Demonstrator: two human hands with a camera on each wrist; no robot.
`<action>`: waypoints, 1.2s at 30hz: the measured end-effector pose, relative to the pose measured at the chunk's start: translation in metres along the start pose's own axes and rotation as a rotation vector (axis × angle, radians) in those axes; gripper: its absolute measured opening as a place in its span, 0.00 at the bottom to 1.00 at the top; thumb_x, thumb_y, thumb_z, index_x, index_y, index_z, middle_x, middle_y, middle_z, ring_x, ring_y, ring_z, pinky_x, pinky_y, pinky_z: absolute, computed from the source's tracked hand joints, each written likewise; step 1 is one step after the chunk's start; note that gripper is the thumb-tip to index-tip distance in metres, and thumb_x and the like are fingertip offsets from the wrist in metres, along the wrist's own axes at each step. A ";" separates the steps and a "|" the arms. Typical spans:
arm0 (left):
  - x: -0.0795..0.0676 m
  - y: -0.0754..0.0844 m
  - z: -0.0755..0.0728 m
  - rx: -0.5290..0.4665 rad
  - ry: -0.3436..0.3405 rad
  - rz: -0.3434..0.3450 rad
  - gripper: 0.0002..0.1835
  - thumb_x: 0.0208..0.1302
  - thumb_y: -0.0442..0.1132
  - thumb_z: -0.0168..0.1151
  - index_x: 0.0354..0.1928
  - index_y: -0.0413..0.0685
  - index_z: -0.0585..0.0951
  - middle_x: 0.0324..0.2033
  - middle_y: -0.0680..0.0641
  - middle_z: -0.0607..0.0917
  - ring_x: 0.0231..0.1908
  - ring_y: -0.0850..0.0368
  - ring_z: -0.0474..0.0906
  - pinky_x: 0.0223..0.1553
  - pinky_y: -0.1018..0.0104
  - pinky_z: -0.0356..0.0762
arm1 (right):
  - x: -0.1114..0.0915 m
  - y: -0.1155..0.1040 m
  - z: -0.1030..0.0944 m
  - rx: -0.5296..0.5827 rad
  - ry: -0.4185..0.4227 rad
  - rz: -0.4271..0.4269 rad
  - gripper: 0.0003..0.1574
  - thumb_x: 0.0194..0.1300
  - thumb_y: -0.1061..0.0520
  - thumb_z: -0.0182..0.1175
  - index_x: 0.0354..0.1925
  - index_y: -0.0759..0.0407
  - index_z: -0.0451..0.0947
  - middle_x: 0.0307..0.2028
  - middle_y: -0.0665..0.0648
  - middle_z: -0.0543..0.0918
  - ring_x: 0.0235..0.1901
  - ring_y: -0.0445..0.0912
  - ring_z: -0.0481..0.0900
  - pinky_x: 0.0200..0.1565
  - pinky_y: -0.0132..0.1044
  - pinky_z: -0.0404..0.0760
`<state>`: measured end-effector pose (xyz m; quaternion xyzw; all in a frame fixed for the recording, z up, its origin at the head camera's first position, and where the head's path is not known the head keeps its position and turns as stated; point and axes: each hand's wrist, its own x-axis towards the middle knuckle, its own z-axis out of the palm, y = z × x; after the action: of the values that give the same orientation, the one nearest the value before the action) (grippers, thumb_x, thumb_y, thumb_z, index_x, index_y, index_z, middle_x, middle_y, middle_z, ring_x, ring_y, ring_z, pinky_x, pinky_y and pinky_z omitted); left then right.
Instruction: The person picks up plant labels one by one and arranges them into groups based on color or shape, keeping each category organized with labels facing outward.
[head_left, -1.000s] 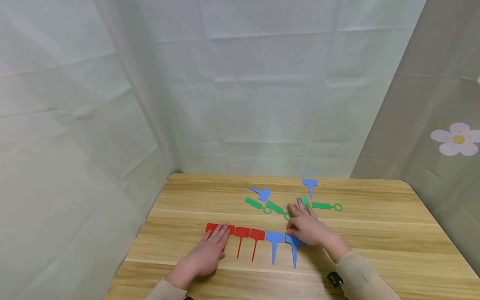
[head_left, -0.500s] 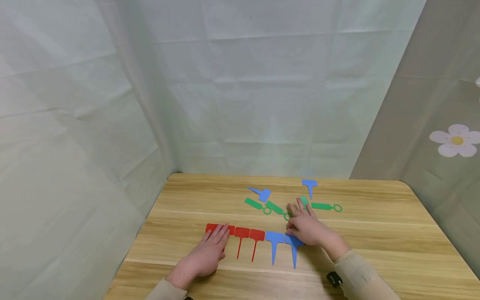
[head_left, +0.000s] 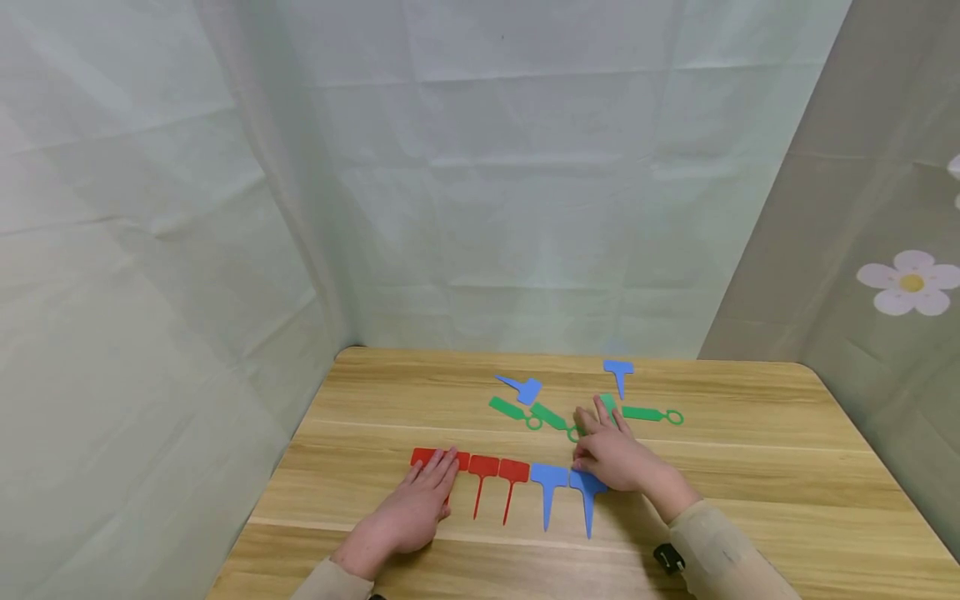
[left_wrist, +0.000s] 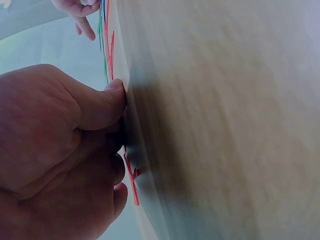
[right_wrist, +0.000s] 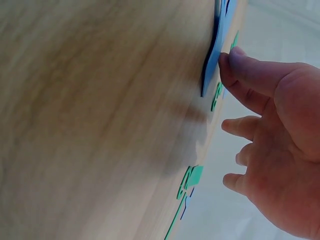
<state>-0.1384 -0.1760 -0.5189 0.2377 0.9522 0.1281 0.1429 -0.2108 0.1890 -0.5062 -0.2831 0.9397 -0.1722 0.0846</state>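
In the head view, my left hand (head_left: 412, 504) rests on the left end of a row of red plant labels (head_left: 483, 467), its fingers straight and partly covering them. To the right the row goes on with a blue T-shaped plant label (head_left: 549, 477) and a second blue plant label (head_left: 588, 504). My right hand (head_left: 618, 454) pinches the upper edge of this last label with thumb and index finger. Its other fingers stretch out above a green label (head_left: 608, 403), which they partly hide. In the right wrist view, thumb and index tips meet at the blue label's edge (right_wrist: 212, 62).
Behind the row lie green ring-ended tags (head_left: 642, 412) and two loose blue labels (head_left: 529, 391), (head_left: 618, 367). A small black object (head_left: 667, 558) is beside the right sleeve. Pale cloth (head_left: 525, 208) hangs behind the wooden table (head_left: 787, 483).
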 end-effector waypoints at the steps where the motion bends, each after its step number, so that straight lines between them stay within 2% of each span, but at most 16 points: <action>1: 0.000 0.000 0.000 -0.001 -0.002 -0.002 0.34 0.81 0.38 0.57 0.82 0.33 0.60 0.84 0.38 0.54 0.83 0.37 0.48 0.79 0.35 0.50 | 0.000 0.000 0.000 -0.001 0.001 -0.001 0.09 0.73 0.53 0.71 0.32 0.44 0.86 0.78 0.76 0.61 0.80 0.78 0.37 0.74 0.78 0.43; 17: 0.000 -0.001 0.000 -0.018 -0.006 -0.012 0.35 0.81 0.38 0.57 0.82 0.34 0.60 0.84 0.38 0.54 0.83 0.38 0.47 0.79 0.35 0.49 | 0.002 0.001 -0.002 -0.002 0.043 -0.025 0.07 0.73 0.52 0.70 0.35 0.40 0.84 0.77 0.75 0.64 0.79 0.81 0.40 0.72 0.81 0.45; 24: 0.000 -0.002 0.001 -0.019 0.005 0.001 0.35 0.81 0.38 0.57 0.82 0.33 0.60 0.84 0.37 0.54 0.83 0.36 0.46 0.79 0.33 0.48 | 0.004 0.000 -0.005 0.006 0.061 -0.016 0.03 0.73 0.53 0.70 0.40 0.44 0.86 0.76 0.73 0.67 0.78 0.80 0.44 0.72 0.81 0.46; 36: 0.000 0.000 0.001 0.000 0.013 0.004 0.35 0.80 0.38 0.58 0.82 0.33 0.61 0.84 0.38 0.55 0.83 0.37 0.49 0.79 0.35 0.50 | 0.013 -0.004 -0.006 -0.008 0.081 0.011 0.03 0.76 0.53 0.68 0.45 0.48 0.87 0.76 0.71 0.68 0.79 0.78 0.47 0.74 0.77 0.50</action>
<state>-0.1385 -0.1759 -0.5199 0.2389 0.9526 0.1301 0.1363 -0.2217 0.1804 -0.4999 -0.2711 0.9446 -0.1790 0.0465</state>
